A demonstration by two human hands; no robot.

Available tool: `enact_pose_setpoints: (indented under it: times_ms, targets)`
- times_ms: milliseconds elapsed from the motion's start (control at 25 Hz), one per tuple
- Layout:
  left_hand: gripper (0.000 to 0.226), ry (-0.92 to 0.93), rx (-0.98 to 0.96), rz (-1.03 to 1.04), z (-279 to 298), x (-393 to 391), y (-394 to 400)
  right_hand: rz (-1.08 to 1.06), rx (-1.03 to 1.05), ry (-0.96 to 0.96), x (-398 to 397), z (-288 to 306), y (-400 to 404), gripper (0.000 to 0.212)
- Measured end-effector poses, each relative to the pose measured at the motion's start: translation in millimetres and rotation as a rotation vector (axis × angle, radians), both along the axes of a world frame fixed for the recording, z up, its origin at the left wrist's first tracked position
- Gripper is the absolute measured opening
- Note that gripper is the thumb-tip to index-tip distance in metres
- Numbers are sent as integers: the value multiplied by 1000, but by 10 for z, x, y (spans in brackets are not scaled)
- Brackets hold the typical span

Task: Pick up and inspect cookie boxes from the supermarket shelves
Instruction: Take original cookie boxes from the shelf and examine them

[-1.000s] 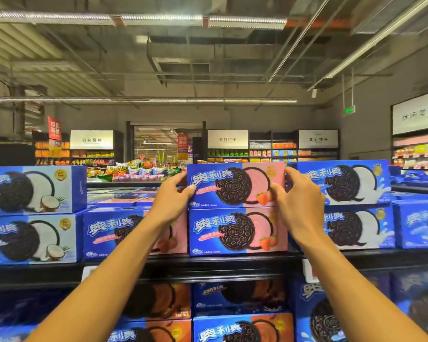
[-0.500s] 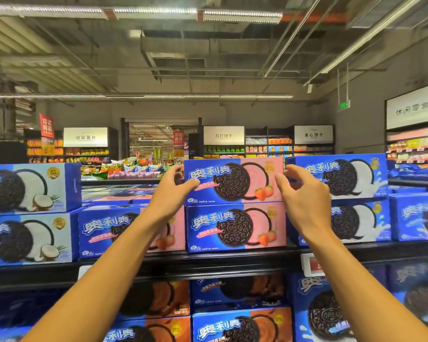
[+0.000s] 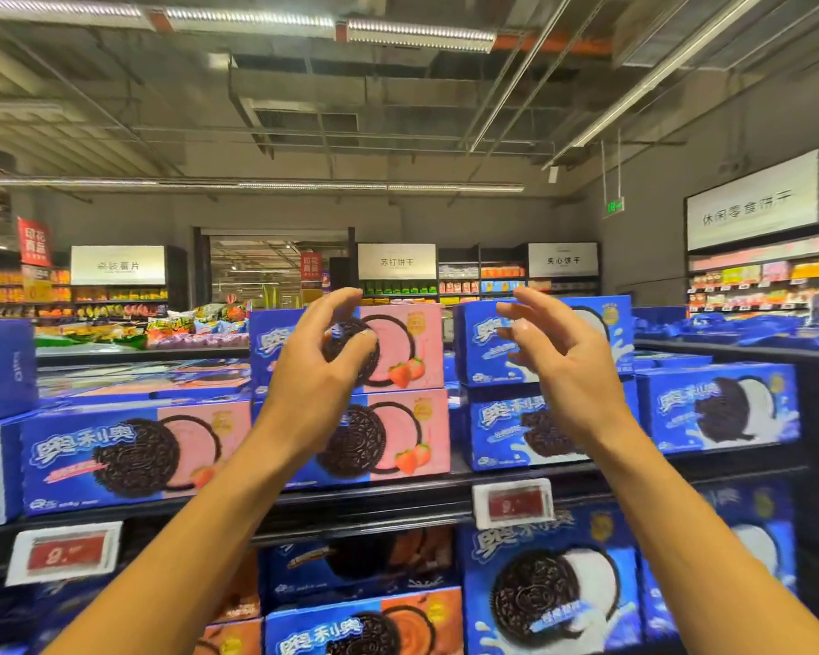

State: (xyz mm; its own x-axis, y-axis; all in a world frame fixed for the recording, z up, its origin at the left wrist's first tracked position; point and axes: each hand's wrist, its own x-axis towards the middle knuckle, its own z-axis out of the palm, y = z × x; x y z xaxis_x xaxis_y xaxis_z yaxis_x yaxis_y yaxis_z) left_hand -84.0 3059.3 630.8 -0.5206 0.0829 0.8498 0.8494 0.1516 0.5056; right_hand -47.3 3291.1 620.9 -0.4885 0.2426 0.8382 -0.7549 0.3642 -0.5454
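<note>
Hands point(image 3: 313, 371) point(image 3: 563, 366) empty — pink cookie box point(image 3: 398, 342) lies lengthwise, front outward.

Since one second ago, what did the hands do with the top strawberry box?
Both hands let go: the left hand and right hand came off the top strawberry box's ends and now hover open before it. The box stayed stacked on the shelf.

My left hand point(image 3: 318, 371) hides the top strawberry box's point(image 3: 412, 342) lettering — price tags point(image 3: 65, 553) at seven o'clock blur beyond reading.
</note>
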Motion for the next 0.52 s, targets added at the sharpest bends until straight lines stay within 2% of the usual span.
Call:
enact_pose_setpoints:
  times_ms: [80,200,320,440,520]
  targets:
    - [42,13,31,-47,-2,103,281,43,11,59,134,38,277,34]
    - [40,3,-1,-54,-37,178,707,-3,-13,159,245,103,770,34]
    - [45,-118,-58,-62,-26,148,1075,-89,-136,159,134,148,1247,39]
    - [43,-273,-30,-58,-36,155,1444,-169,-206,-62,-77,113,1616,50]
    - [39,-350,50,-36,-77,155,1632,-161,-166,-256,-196,58,1733,58]
